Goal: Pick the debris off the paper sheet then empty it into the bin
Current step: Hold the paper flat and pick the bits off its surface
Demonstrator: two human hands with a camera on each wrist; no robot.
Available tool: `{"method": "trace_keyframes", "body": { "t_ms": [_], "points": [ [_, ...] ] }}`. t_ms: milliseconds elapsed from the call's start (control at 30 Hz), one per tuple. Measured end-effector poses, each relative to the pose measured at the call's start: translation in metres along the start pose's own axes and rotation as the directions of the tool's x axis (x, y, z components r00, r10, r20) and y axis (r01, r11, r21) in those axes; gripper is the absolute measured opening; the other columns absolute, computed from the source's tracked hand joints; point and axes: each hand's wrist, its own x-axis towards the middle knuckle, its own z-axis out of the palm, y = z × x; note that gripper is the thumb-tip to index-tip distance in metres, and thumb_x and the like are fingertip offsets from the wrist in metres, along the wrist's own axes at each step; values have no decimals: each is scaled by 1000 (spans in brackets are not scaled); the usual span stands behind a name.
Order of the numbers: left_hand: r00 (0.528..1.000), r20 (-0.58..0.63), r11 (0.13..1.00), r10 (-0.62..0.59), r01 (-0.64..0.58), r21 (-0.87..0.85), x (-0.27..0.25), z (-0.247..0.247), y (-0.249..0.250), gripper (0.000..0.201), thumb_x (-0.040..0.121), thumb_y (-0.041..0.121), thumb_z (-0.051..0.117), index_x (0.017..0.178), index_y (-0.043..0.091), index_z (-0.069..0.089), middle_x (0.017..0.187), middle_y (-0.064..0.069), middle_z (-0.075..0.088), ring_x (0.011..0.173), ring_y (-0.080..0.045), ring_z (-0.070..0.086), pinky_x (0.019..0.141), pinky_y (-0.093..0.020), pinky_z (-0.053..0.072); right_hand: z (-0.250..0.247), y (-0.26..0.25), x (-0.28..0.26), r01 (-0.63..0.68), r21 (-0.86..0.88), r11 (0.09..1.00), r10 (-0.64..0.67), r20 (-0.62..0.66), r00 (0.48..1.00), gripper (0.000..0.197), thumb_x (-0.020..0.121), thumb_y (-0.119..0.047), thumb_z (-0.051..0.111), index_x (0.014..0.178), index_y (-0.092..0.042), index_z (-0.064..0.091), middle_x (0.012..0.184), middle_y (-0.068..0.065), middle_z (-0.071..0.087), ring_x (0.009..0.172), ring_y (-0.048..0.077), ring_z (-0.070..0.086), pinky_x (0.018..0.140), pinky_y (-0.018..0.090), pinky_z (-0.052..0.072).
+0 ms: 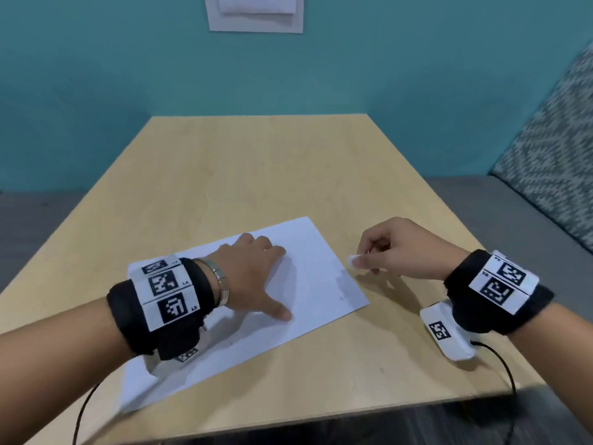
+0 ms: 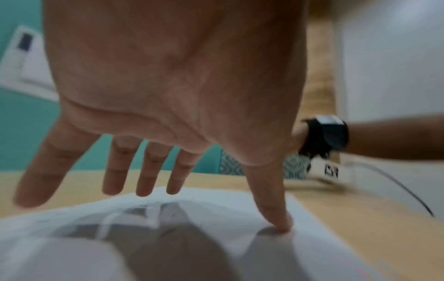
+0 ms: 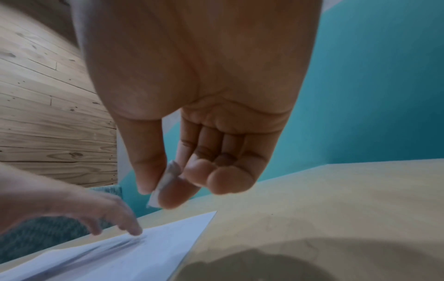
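Left hand (image 1: 247, 277) lies spread flat, pinning the white paper sheet (image 1: 314, 277) to the tan wooden surface (image 1: 256, 175). Right hand (image 1: 404, 248) pinches a small white debris scrap (image 1: 353, 261) just off the sheet's edge. Best keep that pinch tight; no bin visible.

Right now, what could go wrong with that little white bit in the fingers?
The right hand pinches the small white scrap only at its fingertips, over the bare table, so it might slip and drop there. No bin shows in any view, so the carry could be awkward. The left hand presses the paper sheet; lifting it may let the sheet slide.
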Motion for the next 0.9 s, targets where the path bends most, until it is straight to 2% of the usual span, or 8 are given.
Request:
{"method": "trace_keyframes", "body": {
  "t_ms": [67, 167, 267, 367, 500, 633, 767, 900],
  "points": [
    [999, 10, 999, -37, 37, 15, -4, 10, -6, 107, 64, 83, 67, 149, 32, 28, 149, 10, 32, 132, -19, 30, 103, -45, 42, 2, -2, 1, 22, 25, 999, -22, 1, 1000, 25, 86, -33, 76, 73, -13, 71, 63, 0, 71, 53, 10, 49, 57, 26, 40],
    [996, 85, 999, -3, 7, -38, -6, 7, -18, 108, 66, 72, 77, 153, 35, 24, 156, 14, 25, 138, -16, 27, 108, -46, 39, 7, -9, 3, 55, 25, 998, -56, 21, 998, 24, 87, -33, 76, 74, -14, 71, 63, -2, 70, 52, 9, 49, 57, 25, 40],
    [990, 131, 991, 49, -32, -130, -9, 0, -25, 112, 69, 60, 83, 157, 40, 17, 164, 18, 10, 150, -11, 15, 119, -43, 26, 16, -18, 3, 90, 29, 996, -91, 56, 994, 22, 87, -32, 76, 76, -14, 72, 60, -6, 67, 53, 7, 50, 57, 23, 41],
    [988, 124, 972, 91, -60, -229, -7, 0, -21, 117, 68, 66, 81, 157, 48, 8, 165, 23, -7, 152, -3, -4, 124, -40, 10, 30, -30, 5, 115, 7, 993, -115, 119, 986, 18, 86, -30, 77, 77, -15, 73, 60, -9, 63, 55, 8, 51, 59, 26, 43],
    [974, 184, 988, 133, -116, -100, 0, 7, 0, 121, 62, 77, 77, 151, 60, -4, 166, 16, -17, 152, -10, -16, 124, -51, 5, 54, -44, 13, 172, -152, 973, -139, 207, 968, 16, 84, -30, 78, 76, -18, 70, 65, -7, 65, 57, 7, 54, 60, 24, 46],
    [975, 189, 994, 113, -112, -19, 8, 10, 3, 119, 59, 79, 77, 152, 59, 4, 166, 13, -18, 153, -15, -17, 123, -56, 7, 62, -53, 19, 215, -319, 923, -147, 224, 963, 22, 83, -25, 76, 68, -21, 60, 60, -10, 58, 55, 6, 52, 57, 24, 43],
    [975, 192, 994, 111, -110, -18, 11, 13, 2, 119, 56, 81, 77, 150, 61, 7, 166, 13, -21, 153, -17, -19, 122, -58, 5, 71, -64, 15, 312, -329, 891, -164, 406, 899, 24, 82, -27, 76, 65, -27, 59, 59, -11, 58, 54, 3, 53, 59, 24, 47],
    [976, 188, 994, 108, -106, -22, 10, 13, 2, 118, 57, 79, 78, 151, 59, 10, 166, 12, -19, 153, -17, -18, 122, -59, 5, 64, -59, 27, 267, -324, 907, -185, 261, 947, 23, 81, -20, 74, 63, -19, 61, 54, -7, 59, 47, 3, 52, 52, 19, 40]
  ]
}}
